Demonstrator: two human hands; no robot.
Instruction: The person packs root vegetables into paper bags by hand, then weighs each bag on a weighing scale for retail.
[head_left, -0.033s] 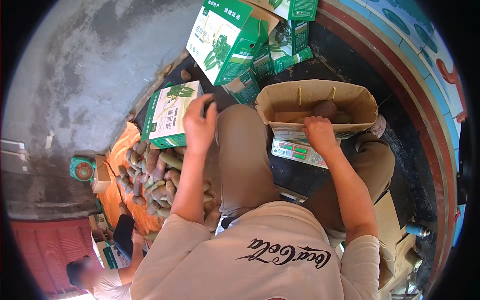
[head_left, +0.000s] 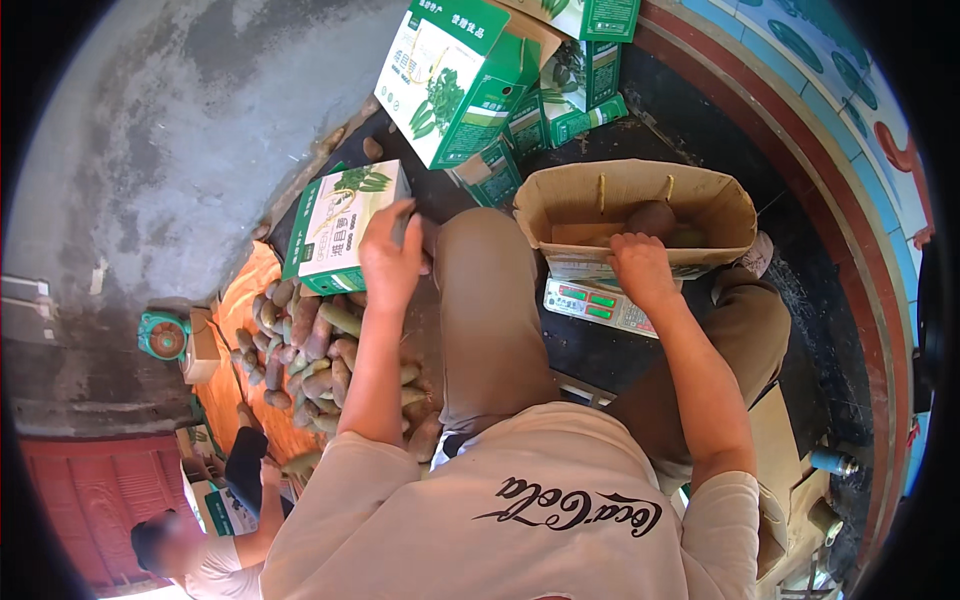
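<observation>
My left hand (head_left: pixel 392 255) is raised beside my left knee, near a closed green-and-white carton (head_left: pixel 335 225). Its thumb and fingers curl around something brown, mostly hidden by the hand. My right hand (head_left: pixel 642 268) is closed over the near rim of an open cardboard carton (head_left: pixel 570 190) with yellow cord handles. Inside that carton lie a dark brown, rounded root vegetable (head_left: pixel 652 218) and a greenish one beside it. Beneath the carton is a digital scale (head_left: pixel 600 308) with lit green displays. Left of my leg lies a heap of long brown and greenish root vegetables (head_left: pixel 315 350).
More green-and-white cartons (head_left: pixel 450 80) stand at the far side. An orange sheet (head_left: pixel 215 365) lies under the heap, with a teal round device (head_left: pixel 163 336) beyond it. Another person (head_left: pixel 215 555) sits at the lower left. A curved red-brown ledge (head_left: pixel 800 150) runs along the right.
My left hand has turned slightly and moved down a little, its thumb and index finger now wider apart. My right hand stays on the carton rim.
</observation>
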